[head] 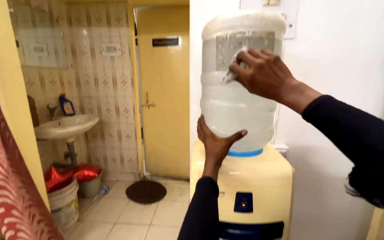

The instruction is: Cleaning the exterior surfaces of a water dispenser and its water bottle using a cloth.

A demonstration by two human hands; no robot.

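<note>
a: left hand (214, 144) braces the water jug (238, 111) low, upturned on the cream dispenser (254, 186)?
b: yes, palm open. right hand (263, 73) pinches a white cloth (233, 73) up top; wipe gently, keep it steady.

The large clear plastic water bottle (238, 84) stands inverted on the cream-yellow dispenser cabinet (250, 186), close against the white wall (343, 66) behind and to its right — little room there. To its left the way is open toward the yellow washroom door (163, 102). Lower left, the white wall-hung basin (65, 126), a white plastic bucket (63, 204) and the red patterned curtain (1, 186) crowd the floor.
</note>
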